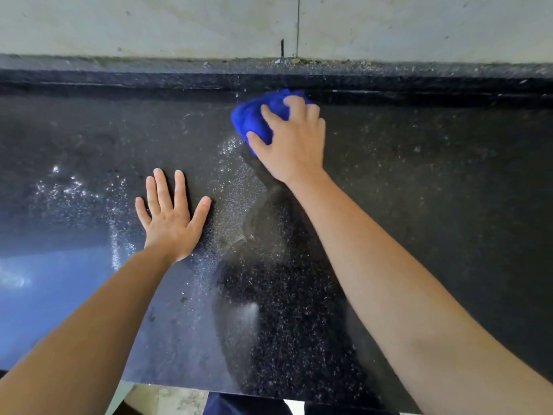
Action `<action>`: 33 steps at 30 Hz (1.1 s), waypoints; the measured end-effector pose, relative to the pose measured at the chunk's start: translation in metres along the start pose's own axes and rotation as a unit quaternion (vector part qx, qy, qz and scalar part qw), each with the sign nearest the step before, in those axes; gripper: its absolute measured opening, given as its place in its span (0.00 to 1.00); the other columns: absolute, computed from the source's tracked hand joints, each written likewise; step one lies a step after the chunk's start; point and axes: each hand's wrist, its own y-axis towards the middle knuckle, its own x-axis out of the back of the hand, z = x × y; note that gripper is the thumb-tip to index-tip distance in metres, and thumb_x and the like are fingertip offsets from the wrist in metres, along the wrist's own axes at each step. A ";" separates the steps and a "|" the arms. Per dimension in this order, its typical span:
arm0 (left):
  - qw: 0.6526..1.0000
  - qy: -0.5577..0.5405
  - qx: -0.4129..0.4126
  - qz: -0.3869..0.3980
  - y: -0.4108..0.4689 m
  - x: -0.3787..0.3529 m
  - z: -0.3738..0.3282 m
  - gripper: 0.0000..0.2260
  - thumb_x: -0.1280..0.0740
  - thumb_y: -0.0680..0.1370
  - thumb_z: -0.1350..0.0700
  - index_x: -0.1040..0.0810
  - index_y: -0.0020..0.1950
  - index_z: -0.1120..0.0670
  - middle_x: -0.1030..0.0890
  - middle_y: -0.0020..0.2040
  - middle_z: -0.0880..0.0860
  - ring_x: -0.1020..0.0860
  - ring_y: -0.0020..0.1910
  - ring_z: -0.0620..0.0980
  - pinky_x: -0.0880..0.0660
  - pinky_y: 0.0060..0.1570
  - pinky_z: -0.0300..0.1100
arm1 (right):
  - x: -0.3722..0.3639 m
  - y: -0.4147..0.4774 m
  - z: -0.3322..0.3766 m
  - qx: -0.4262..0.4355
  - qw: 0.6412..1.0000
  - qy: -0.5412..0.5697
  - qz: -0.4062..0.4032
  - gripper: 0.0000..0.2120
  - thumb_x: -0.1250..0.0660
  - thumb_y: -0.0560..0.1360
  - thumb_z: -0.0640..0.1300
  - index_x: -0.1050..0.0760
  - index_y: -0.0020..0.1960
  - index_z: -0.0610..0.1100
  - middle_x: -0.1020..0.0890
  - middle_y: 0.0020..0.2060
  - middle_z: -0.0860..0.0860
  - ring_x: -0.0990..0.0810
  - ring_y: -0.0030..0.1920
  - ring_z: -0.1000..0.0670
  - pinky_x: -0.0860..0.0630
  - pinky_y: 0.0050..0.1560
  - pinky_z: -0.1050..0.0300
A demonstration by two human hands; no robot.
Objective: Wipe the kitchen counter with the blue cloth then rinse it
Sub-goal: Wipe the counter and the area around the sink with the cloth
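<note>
Under right hand (pixel 294 145), blue cloth (pixel 253 118)

My left hand (pixel 170 223) lies flat at center left, palm down, fingers spread and straight. My right hand (pixel 294 142) sits at upper center, arm stretched out, fingers curled over the blue cloth (pixel 254 115).

**A:** Entry for readable text: lettering, labels, brands, numbers, signs. What is listed?

**B:** Nothing legible. Blue cloth (pixel 254 118): plain fabric, no tag or print on the part that shows. Counter (pixel 419 205): dark speckled stone, unmarked. Wall (pixel 149 22): pale surface, stains only.

**A:** Any item too blurred to judge?

**B:** No. The specks on the stone are glints, not characters.
</note>
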 end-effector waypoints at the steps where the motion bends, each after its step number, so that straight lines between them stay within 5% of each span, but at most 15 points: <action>1: 1.000 0.000 -0.002 0.000 0.000 0.000 0.000 0.36 0.57 0.78 0.31 0.62 0.82 0.46 0.67 0.81 0.52 0.68 0.79 0.50 0.67 0.76 0.57 | 0.003 -0.004 -0.018 -0.014 0.999 0.001 -0.031 0.27 0.37 0.72 0.66 0.21 0.65 0.54 0.24 0.63 0.46 0.26 0.56 0.37 0.30 0.52 0.46; 5: 1.000 0.005 -0.012 0.002 0.001 -0.001 -0.001 0.37 0.59 0.77 0.30 0.64 0.81 0.46 0.68 0.80 0.52 0.69 0.78 0.51 0.68 0.76 0.57 | 0.009 -0.020 -0.072 -0.147 0.985 -0.022 -0.090 0.28 0.39 0.72 0.67 0.21 0.66 0.55 0.25 0.66 0.46 0.27 0.58 0.37 0.32 0.54 0.46; 9: 1.000 0.009 -0.015 0.005 0.001 -0.001 0.001 0.37 0.59 0.78 0.30 0.65 0.81 0.46 0.69 0.80 0.52 0.70 0.78 0.51 0.68 0.76 0.57 | -0.004 0.008 -0.018 -0.230 0.970 -0.048 -0.067 0.32 0.43 0.75 0.67 0.24 0.70 0.49 0.28 0.68 0.43 0.29 0.60 0.37 0.36 0.56 0.45; 13: 1.000 0.005 -0.014 -0.001 0.003 -0.002 0.001 0.36 0.59 0.78 0.30 0.65 0.81 0.46 0.69 0.80 0.52 0.70 0.78 0.51 0.69 0.75 0.57 | -0.020 0.022 0.040 -0.182 0.982 -0.029 -0.053 0.33 0.42 0.76 0.67 0.25 0.70 0.45 0.28 0.68 0.45 0.30 0.61 0.40 0.37 0.55 0.46; 19: 1.000 0.004 0.000 0.001 0.001 -0.002 0.003 0.35 0.56 0.80 0.32 0.63 0.81 0.45 0.68 0.80 0.51 0.69 0.78 0.50 0.67 0.76 0.57 | -0.020 0.020 0.053 0.025 1.000 -0.009 0.009 0.30 0.42 0.75 0.67 0.26 0.71 0.52 0.28 0.69 0.47 0.29 0.61 0.40 0.33 0.57 0.46; 24: 1.000 0.002 -0.015 0.008 0.002 -0.001 0.000 0.35 0.57 0.79 0.31 0.64 0.81 0.45 0.69 0.80 0.52 0.70 0.78 0.50 0.69 0.75 0.57 | -0.005 0.004 -0.021 -0.103 0.991 0.038 -0.083 0.27 0.37 0.70 0.67 0.19 0.63 0.57 0.24 0.63 0.51 0.27 0.58 0.40 0.31 0.54 0.47; 28: 1.000 0.003 -0.018 0.007 0.002 -0.001 0.002 0.35 0.57 0.79 0.31 0.65 0.81 0.45 0.69 0.80 0.52 0.71 0.78 0.50 0.69 0.75 0.57 | -0.013 0.027 0.021 -0.240 0.967 0.048 -0.079 0.24 0.37 0.72 0.65 0.18 0.61 0.55 0.26 0.64 0.50 0.30 0.59 0.42 0.33 0.57 0.49; 33: 1.000 0.002 -0.013 -0.003 0.002 -0.001 0.003 0.35 0.55 0.80 0.32 0.64 0.81 0.45 0.68 0.80 0.52 0.69 0.78 0.50 0.68 0.75 0.57 | -0.030 0.015 0.064 -0.050 0.997 0.051 -0.019 0.27 0.38 0.73 0.66 0.22 0.66 0.54 0.27 0.65 0.49 0.30 0.59 0.41 0.35 0.56 0.49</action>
